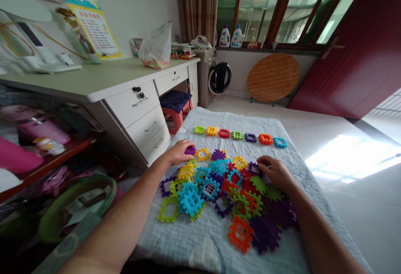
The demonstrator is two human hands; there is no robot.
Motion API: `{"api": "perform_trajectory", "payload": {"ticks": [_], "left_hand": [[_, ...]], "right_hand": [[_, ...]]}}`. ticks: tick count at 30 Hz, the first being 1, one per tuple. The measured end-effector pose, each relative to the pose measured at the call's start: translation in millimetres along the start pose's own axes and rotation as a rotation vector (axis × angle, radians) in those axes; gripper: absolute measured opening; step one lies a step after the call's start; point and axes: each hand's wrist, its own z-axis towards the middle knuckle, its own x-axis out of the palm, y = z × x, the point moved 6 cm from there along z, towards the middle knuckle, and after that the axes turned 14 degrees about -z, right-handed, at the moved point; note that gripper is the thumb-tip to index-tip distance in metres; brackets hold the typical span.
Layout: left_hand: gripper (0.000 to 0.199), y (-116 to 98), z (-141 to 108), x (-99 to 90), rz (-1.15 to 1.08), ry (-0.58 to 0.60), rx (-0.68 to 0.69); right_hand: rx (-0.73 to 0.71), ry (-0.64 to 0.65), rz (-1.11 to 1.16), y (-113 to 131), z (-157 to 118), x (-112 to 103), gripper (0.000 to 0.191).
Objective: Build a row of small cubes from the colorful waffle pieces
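Plastic tiles: seven laid in a row (237,135) at twelve o'clock, many more loose in the heap (191,199) below.
Left hand (178,153), at the heap's ten o'clock, narrows on a purple tile (189,150) between thumb and fingertips; right hand (275,171), at two o'clock, bends its fingers against a dark frame (254,168) at their nine o'clock, whether gripping I cannot tell.

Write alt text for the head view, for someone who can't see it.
A person's left hand touches a purple tile; the right hand is at the edge of a heap of colourful notched tiles on a cloth-covered table. Beyond lies a row of seven tiles; a desk stands at left.
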Motion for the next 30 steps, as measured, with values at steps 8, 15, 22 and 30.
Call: {"api": "perform_trajectory", "payload": {"ticks": [8, 15, 22, 30], "left_hand": [[0.057, -4, 10, -12.1, 0.106, 0.283, -0.044], [0.033, -20, 20, -11.3, 0.252, 0.294, 0.002], [0.027, -34, 15, -11.1, 0.476, 0.307, 0.075], [0.038, 11, 68, -56.9, 0.5, 0.142, -0.009]], "right_hand": [[-0.005, 0.017, 0.001, 2, -1, -1, 0.025], [-0.015, 0.003, -0.003, 1, 0, -2, 0.024], [-0.022, 0.02, -0.042, 5, -1, -3, 0.024], [-0.034, 0.011, -0.048, 4, -1, -2, 0.023]]}}
